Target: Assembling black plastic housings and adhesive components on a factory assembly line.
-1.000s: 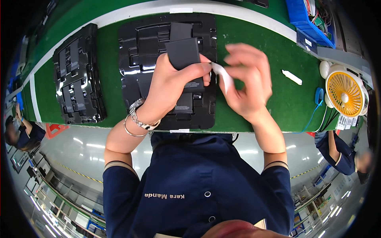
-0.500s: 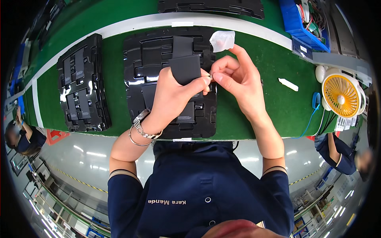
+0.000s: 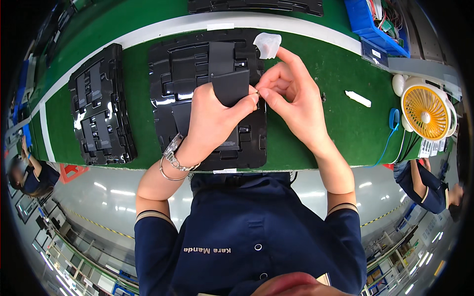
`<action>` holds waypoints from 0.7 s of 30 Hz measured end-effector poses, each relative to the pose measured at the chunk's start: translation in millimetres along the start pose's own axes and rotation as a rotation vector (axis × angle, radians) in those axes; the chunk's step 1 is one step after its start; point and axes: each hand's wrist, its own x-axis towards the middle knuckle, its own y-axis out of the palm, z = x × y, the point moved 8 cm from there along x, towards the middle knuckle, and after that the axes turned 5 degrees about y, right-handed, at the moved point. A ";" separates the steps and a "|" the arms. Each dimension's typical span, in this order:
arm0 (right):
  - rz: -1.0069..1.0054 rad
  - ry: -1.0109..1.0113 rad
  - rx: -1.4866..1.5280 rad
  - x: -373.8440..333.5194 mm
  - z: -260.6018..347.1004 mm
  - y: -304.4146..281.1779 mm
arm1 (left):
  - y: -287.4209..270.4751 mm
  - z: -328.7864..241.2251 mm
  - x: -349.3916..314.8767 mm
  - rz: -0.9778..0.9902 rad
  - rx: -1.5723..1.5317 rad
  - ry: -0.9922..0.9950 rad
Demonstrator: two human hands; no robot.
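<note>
My left hand (image 3: 213, 114) is closed around a flat black battery pack (image 3: 231, 88), its thumb lying along the near right side. My right hand (image 3: 295, 101) pinches a tiny piece at the pack's right edge between thumb and index finger. That piece is mostly covered by the fingertips; it looks like a small connector or tab. Beneath both hands lies a black moulded tray (image 3: 162, 59) with more flat black packs in its recesses. A crumpled translucent white piece (image 3: 267, 46) sits at a raised fingertip of my right hand; whether it touches the finger I cannot tell.
On the green mat, a second stack of black trays (image 3: 123, 98) stands left. To the right are a white marker-like tube (image 3: 358, 98), a blue wrist strap (image 3: 393, 119) and an orange-and-white fan (image 3: 425, 116). A blue bin (image 3: 363, 22) with wires stands far right.
The view has shifted slightly, so tray and table appear a little further up and left. The battery pack has turned a little in my left hand; both hands keep their grip.
</note>
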 end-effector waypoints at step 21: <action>0.060 0.010 0.137 -7.7 0.4 -3.7 | 3.8 -1.9 -2.9 0.049 -0.142 -0.034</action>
